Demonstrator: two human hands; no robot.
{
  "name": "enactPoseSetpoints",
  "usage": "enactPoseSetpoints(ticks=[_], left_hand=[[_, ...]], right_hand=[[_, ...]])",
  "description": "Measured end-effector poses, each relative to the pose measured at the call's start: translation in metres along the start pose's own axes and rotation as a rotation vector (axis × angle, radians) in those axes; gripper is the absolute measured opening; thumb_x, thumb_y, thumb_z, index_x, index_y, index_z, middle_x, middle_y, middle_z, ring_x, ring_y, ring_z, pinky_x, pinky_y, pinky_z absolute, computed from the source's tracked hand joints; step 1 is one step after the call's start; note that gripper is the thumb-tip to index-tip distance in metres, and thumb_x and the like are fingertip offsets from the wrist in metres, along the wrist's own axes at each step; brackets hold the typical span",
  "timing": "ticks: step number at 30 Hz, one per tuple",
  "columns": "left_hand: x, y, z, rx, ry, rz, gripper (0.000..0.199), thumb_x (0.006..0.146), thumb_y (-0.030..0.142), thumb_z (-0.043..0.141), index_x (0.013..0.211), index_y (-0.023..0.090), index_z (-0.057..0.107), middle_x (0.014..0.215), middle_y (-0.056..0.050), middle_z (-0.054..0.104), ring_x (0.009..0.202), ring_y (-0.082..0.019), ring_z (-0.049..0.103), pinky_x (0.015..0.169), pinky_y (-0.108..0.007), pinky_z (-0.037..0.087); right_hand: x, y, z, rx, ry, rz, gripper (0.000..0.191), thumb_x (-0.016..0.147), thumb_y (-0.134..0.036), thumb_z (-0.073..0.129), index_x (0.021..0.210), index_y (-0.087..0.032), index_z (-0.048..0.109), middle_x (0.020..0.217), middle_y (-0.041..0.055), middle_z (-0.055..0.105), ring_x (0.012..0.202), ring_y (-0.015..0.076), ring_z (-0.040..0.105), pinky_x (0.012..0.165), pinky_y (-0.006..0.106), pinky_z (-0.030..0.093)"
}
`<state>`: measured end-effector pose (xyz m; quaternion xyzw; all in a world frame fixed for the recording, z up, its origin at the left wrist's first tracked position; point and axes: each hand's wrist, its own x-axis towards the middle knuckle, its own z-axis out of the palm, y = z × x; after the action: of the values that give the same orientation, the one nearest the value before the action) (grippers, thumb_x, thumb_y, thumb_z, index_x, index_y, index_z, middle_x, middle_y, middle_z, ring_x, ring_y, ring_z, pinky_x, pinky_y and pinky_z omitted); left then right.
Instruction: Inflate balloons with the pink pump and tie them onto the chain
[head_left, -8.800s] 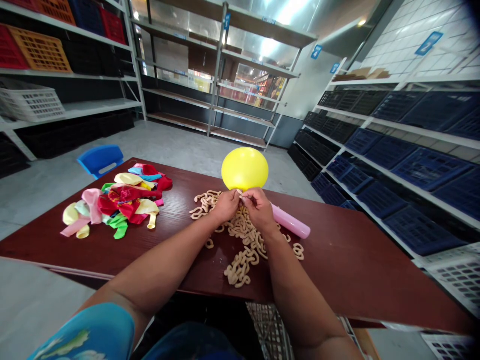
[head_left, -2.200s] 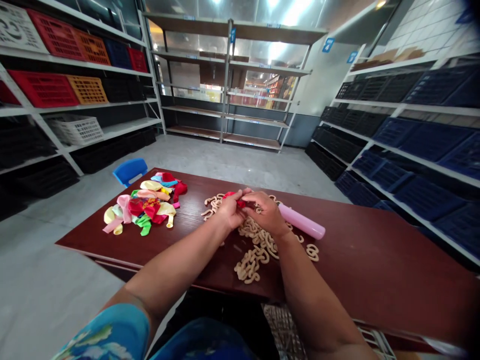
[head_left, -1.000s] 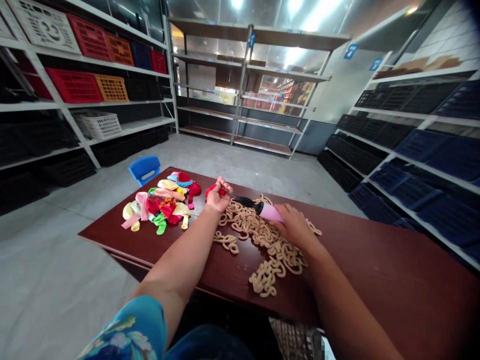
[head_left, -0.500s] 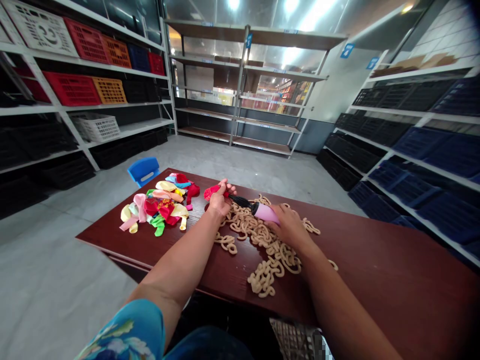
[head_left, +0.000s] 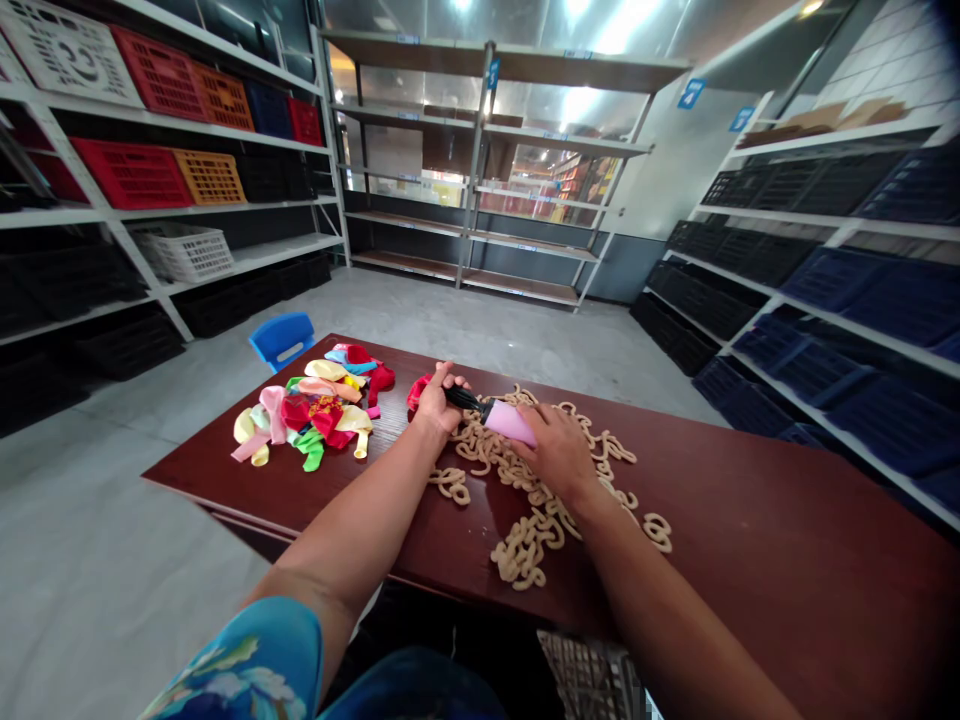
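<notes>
My left hand (head_left: 441,405) is closed round a red balloon (head_left: 417,392), part of which sticks out on its left side. From the right, the dark prongs of a lilac-handled tool (head_left: 510,423) reach into that hand; their tips are hidden. My right hand (head_left: 559,450) grips the tool's lilac body. Under and around both hands lie many beige curled pieces (head_left: 525,550), loosely heaped. A pile of limp, mixed-colour balloons (head_left: 322,410) is on the left of the dark red-brown table (head_left: 750,530).
Behind the table's far left corner stands a blue chair (head_left: 282,342). White shelving (head_left: 142,213) with coloured crates runs along the left. A metal rack (head_left: 469,210) is at the back, and dark crates (head_left: 832,370) fill the right-hand shelves. A wire basket (head_left: 585,675) shows below the table.
My right hand and the tool have moved left, towards my left hand, and less of the dark prongs shows. My left hand stays nearly in place.
</notes>
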<state>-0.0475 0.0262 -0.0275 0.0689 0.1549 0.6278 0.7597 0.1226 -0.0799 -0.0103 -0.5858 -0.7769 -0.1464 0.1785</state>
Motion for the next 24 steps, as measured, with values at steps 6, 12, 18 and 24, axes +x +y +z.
enactPoseSetpoints(ticks=[6, 12, 18, 24], left_hand=[[-0.003, 0.013, 0.004, -0.001, -0.078, 0.076, 0.014, 0.088, 0.022, 0.046, 0.079, 0.016, 0.055, 0.042, 0.008, 0.023, 0.038, -0.006, 0.034, 0.052, -0.022, 0.038], [-0.009, 0.018, 0.012, 0.034, -0.127, 0.089, 0.027, 0.086, 0.039, 0.047, 0.076, 0.016, 0.056, 0.042, 0.007, 0.025, 0.040, -0.006, 0.037, 0.051, -0.022, 0.039], [-0.010, 0.017, 0.015, 0.091, -0.065, 0.058, 0.007, 0.082, 0.020, 0.053, 0.086, 0.016, 0.056, 0.076, -0.003, 0.060, 0.063, -0.011, 0.058, 0.055, -0.022, 0.043], [-0.010, 0.012, 0.012, 0.077, 0.033, -0.061, 0.024, 0.084, 0.033, 0.046, 0.069, 0.015, 0.051, 0.072, -0.006, 0.060, 0.072, -0.020, 0.061, 0.068, -0.038, 0.049]], right_hand=[[-0.001, 0.005, 0.000, -0.056, 0.003, 0.021, 0.062, 0.076, -0.047, 0.057, 0.130, -0.023, 0.037, 0.116, 0.0122, 0.054, 0.100, 0.0282, 0.048, 0.083, 0.040, 0.033], [-0.001, 0.008, 0.005, -0.108, -0.042, 0.105, 0.042, 0.075, -0.050, 0.057, 0.103, -0.019, 0.051, 0.097, 0.0114, 0.058, 0.090, 0.0251, 0.051, 0.074, 0.035, 0.034], [-0.002, 0.006, 0.001, -0.202, 0.005, 0.057, 0.036, 0.076, -0.046, 0.056, 0.097, -0.017, 0.050, 0.095, 0.0106, 0.056, 0.087, 0.0235, 0.048, 0.074, 0.032, 0.031], [-0.003, 0.008, 0.000, -0.208, 0.008, 0.049, 0.032, 0.074, -0.039, 0.059, 0.096, -0.017, 0.051, 0.094, 0.0102, 0.057, 0.087, 0.0234, 0.047, 0.074, 0.032, 0.029]])
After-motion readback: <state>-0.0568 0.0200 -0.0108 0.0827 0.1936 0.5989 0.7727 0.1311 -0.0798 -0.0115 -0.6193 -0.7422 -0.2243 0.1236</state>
